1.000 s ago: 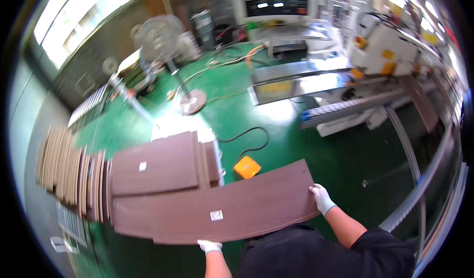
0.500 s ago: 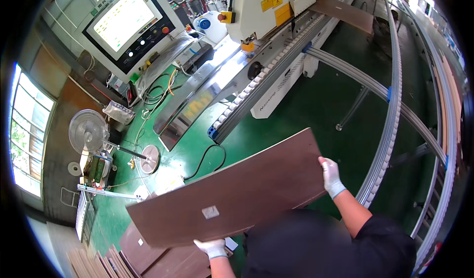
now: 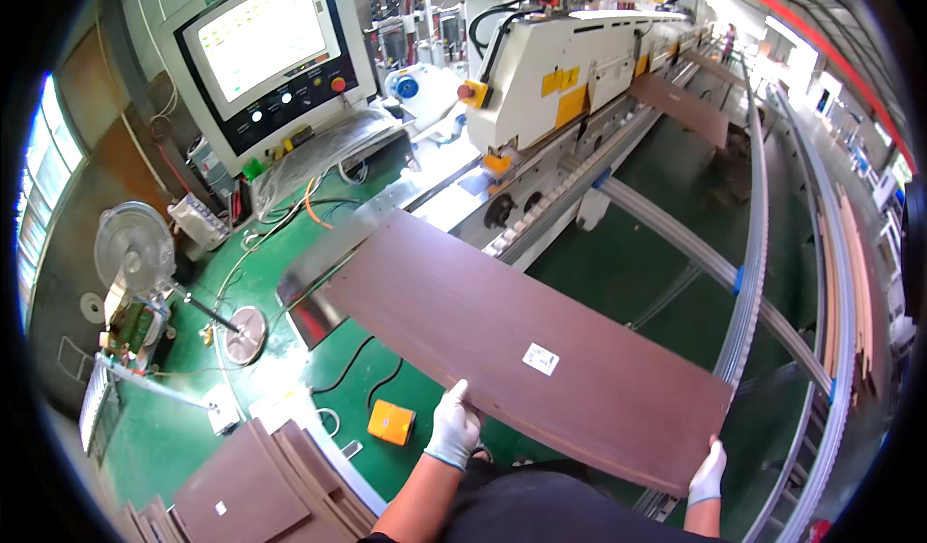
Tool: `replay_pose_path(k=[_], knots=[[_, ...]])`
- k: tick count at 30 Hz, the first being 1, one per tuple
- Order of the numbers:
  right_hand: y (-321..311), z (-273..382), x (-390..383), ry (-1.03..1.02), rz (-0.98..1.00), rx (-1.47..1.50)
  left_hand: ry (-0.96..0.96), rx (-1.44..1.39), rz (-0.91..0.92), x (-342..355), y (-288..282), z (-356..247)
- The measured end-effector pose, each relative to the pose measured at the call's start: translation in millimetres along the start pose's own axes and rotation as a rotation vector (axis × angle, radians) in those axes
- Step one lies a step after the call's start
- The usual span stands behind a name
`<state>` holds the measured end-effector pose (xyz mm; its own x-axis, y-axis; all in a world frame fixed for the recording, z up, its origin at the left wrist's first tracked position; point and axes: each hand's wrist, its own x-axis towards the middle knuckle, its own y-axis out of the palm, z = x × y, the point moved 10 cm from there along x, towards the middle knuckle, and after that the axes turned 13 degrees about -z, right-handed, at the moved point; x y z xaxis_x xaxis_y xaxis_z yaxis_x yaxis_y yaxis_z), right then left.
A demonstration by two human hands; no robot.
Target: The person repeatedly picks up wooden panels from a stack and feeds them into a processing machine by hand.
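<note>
A long brown board [image 3: 521, 316] with a white label [image 3: 540, 358] is held out in front of me, its far end over the metal infeed [image 3: 307, 316] of a white edge machine [image 3: 531, 80]. My left hand [image 3: 453, 427], gloved in white, grips the board's near edge left of the label. At the board's near right corner, my gloved right hand [image 3: 706, 471] is closed on it. The tips of both thumbs show at the edge, while most other fingers are hidden underneath. Beside the board's right end runs a roller rail [image 3: 754, 253].
A monitor panel [image 3: 256, 41] stands back left. A fan [image 3: 135, 249], cables and an orange pedal [image 3: 391, 422] are on the green floor [image 3: 174, 446]. Stacked boards [image 3: 227, 490] sit lower left. Another board [image 3: 681, 109] rests along the machine. A distant person [image 3: 729, 43] stands far back.
I have turned from the stacked boards toward the machine. The held board has swung round, its far end now raised over the infeed, and both hands have moved along with it.
</note>
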<state>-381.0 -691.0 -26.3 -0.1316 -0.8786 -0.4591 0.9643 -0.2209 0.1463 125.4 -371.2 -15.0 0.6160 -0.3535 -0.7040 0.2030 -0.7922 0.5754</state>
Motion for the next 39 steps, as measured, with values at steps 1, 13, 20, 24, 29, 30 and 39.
replay_pose_path(k=[1, 13, 20, 24, 29, 30, 39], knots=[[-15.2, -4.5, 0.5, -0.013, -0.061, -0.005, -0.019, 0.063, -0.037, 11.2, -2.1, 3.3], [4.7, -14.5, -55.0, -0.024, -0.239, -0.180, 0.952, 1.607, -0.200, 60.9, 40.9, -184.7], [-23.8, -23.2, -34.4, -0.354, -0.434, -0.491, 0.664, 0.965, -0.042, 155.0, 18.3, -207.1], [-7.0, -16.1, -46.9, -0.334, -0.517, -0.606, 0.343, 0.631, -0.069, 165.7, 38.1, -185.0], [-37.6, -4.9, -11.4, -0.268, -0.675, -0.524, 0.207, 0.682, -0.003, 169.9, 71.2, -172.8], [2.8, 5.1, -18.5, -0.265, -0.664, -0.557, 0.174, 0.716, -0.015, 176.3, 67.6, -171.3], [70.3, 55.2, 54.8, -0.377, -0.641, -0.812, 0.277, 0.679, -0.031, 236.9, 131.9, -130.8]])
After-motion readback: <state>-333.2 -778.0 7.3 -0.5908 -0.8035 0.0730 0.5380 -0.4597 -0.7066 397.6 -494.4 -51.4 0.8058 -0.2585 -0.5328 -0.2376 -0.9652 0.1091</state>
